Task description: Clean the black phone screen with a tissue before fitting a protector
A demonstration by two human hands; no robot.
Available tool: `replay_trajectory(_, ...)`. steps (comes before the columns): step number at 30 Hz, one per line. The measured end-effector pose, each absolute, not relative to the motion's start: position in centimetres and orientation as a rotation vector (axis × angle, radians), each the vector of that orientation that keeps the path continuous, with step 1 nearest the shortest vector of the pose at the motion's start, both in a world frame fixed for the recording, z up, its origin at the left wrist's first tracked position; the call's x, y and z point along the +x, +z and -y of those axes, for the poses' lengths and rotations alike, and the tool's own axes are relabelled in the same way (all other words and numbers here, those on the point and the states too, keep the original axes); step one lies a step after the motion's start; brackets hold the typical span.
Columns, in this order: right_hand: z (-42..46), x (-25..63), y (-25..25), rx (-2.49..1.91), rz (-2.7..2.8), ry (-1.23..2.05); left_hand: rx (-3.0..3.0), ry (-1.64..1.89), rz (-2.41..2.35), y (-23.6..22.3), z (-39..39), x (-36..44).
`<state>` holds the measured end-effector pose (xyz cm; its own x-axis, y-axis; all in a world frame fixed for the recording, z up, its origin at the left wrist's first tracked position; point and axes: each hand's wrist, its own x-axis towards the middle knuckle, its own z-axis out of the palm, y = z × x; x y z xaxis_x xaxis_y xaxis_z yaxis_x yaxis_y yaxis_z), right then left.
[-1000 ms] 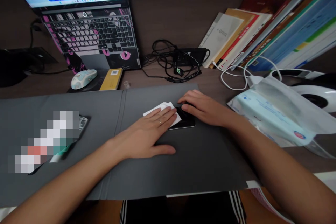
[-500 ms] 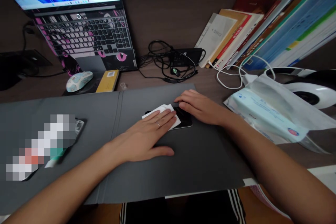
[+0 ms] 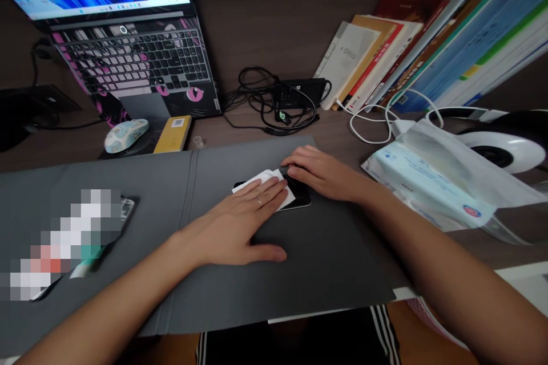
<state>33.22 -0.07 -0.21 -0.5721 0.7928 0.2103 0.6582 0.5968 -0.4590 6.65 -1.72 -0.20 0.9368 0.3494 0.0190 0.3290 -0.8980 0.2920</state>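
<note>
My left hand [image 3: 231, 219] lies flat, fingers together and stretched out, thumb apart, on a folded white tissue [image 3: 250, 182]. Beneath the tissue is a black smartphone [image 3: 302, 195], flat on a grey desk mat [image 3: 274, 291], its dark glossy face showing at the right end. A ring is on one left finger. My right hand [image 3: 321, 174] rests at the phone's right end, its thumb over the dark surface and its bent fingers by the far edge. Part of the phone is hidden under tissue and hands.
A blurred-out object [image 3: 68, 245] lies on the mat at left. Behind are a laptop [image 3: 141, 63], a mouse [image 3: 126, 136], a yellow box [image 3: 172, 136] and a black charger [image 3: 299, 93]. At right are leaning books [image 3: 377, 63], a tissue pack [image 3: 428, 185] and white headphones [image 3: 509, 151].
The tissue under my left hand has slid slightly right along the phone, baring its left end. My right hand keeps its place on the phone. The whole view has shifted a little.
</note>
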Motion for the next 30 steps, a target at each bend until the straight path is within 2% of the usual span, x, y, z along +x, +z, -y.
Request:
replay_trajectory(12, 0.5, 35.0, 1.1, -1.175, 2.594, 0.741, 2.852, 0.139, -0.454, 0.1, 0.4, 6.3)
replay_trajectory(30, 0.7, 34.8, 1.4, -1.201, 2.628, 0.740, 2.882, 0.129, -0.442, -0.3, 0.6, 6.8)
